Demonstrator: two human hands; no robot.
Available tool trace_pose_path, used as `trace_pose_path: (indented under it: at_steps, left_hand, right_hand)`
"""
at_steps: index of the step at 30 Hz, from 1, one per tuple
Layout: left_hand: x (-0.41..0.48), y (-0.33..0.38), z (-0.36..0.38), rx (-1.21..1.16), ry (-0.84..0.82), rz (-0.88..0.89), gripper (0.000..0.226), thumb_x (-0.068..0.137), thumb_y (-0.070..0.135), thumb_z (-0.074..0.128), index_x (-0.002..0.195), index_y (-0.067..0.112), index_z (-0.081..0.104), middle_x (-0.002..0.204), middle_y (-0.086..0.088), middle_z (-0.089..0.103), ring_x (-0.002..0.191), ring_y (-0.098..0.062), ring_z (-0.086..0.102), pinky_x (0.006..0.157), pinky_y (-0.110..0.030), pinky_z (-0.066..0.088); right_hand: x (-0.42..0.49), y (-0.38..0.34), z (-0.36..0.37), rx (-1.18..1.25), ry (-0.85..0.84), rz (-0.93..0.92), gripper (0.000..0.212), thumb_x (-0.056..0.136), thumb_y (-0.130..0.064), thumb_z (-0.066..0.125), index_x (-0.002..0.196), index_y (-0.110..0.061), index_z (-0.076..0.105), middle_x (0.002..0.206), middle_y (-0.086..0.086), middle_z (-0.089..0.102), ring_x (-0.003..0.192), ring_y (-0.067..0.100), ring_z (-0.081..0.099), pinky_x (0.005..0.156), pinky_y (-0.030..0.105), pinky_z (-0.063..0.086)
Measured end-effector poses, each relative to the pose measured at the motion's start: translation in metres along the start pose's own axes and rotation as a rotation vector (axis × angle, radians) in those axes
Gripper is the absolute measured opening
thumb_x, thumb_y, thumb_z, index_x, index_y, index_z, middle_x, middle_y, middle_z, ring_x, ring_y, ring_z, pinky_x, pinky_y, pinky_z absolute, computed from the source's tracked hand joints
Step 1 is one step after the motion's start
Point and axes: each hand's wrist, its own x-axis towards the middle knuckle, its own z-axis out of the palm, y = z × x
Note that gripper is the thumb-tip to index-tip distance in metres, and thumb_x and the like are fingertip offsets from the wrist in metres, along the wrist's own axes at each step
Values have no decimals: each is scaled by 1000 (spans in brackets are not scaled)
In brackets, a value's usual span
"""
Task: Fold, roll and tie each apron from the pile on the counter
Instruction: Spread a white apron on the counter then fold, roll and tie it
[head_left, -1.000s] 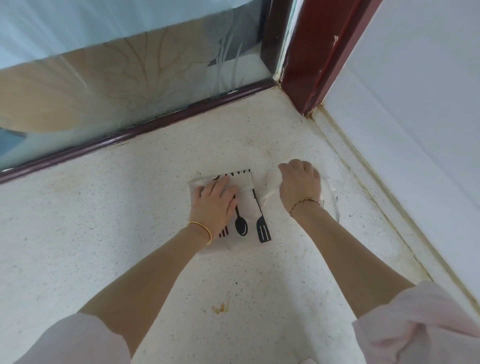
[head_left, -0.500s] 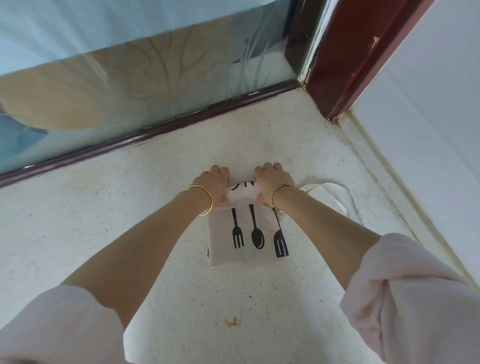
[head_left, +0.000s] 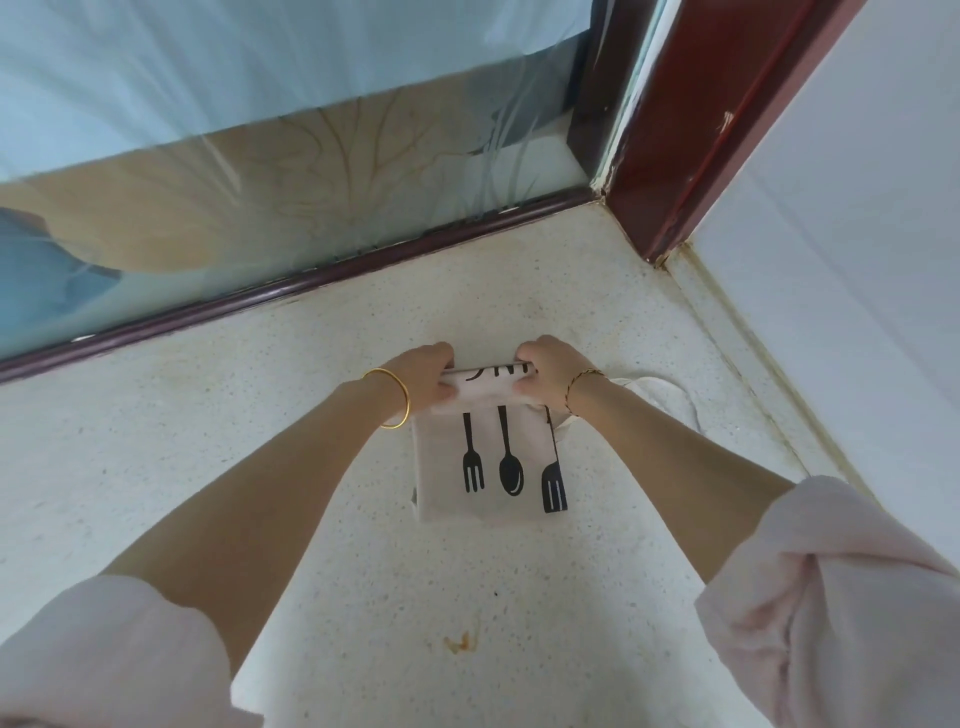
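A second ago the left hand (head_left: 426, 376) lay flat on the folded apron (head_left: 483, 467) and the right hand (head_left: 550, 371) pressed the cloth beside it. Both have since moved to the far edge and curl round a roll (head_left: 485, 387) started there. The roll seems slightly thicker than half a second ago (fingers hide its ends), and the strap (head_left: 641, 379) now lies uncovered at the right.

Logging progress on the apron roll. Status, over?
Left hand, right hand: both gripping the apron at its rolled far end. Near part flat on counter. Strap loose by right wrist, nothing blocking.
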Motion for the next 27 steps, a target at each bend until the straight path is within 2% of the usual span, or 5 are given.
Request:
trace_pose_path:
  at_steps: [10,15,18,21,27]
  left_hand:
    - [-55,28,-40,251,746,255,41,87,9,53,128,12,54,98,-11,67,84,-32,65,65,-37,52]
    - [-84,-1,66,373,498,420,48,51,7,87,95,14,70,79,-4,68,64,-23,66,43,-27,52]
    - [-104,-9,117,381,385,517,31,64,9,72,91,22,64,81,1,65,70,-20,65,45,-25,51]
    - [-107,-9,120,343,352,538,21,71,11,59,87,23,65,77,2,63,67,-20,64,44,-23,48]
    - [-115,-1,105,145,81,303,27,97,29,45,121,20,56,114,4,58,111,-17,51,88,-26,39]
  right_hand:
    - [-59,-30,-50,-21,750,-169,15,86,-7,56,98,-13,62,101,-2,58,96,17,50,69,26,43]
    - [-106,-1,64,-125,485,-179,18,73,1,69,84,-12,64,84,2,62,79,22,61,55,25,47]
    - [-139,20,123,-143,402,-226,36,49,-4,85,78,-17,68,80,-4,67,72,18,65,50,22,50]
    - [-152,28,135,-72,430,-238,31,58,-3,79,84,-17,68,86,-4,68,79,20,67,61,25,53]
    - [-162,28,122,-80,461,-284,20,77,-13,46,83,-16,65,86,-3,67,83,19,65,75,27,52]
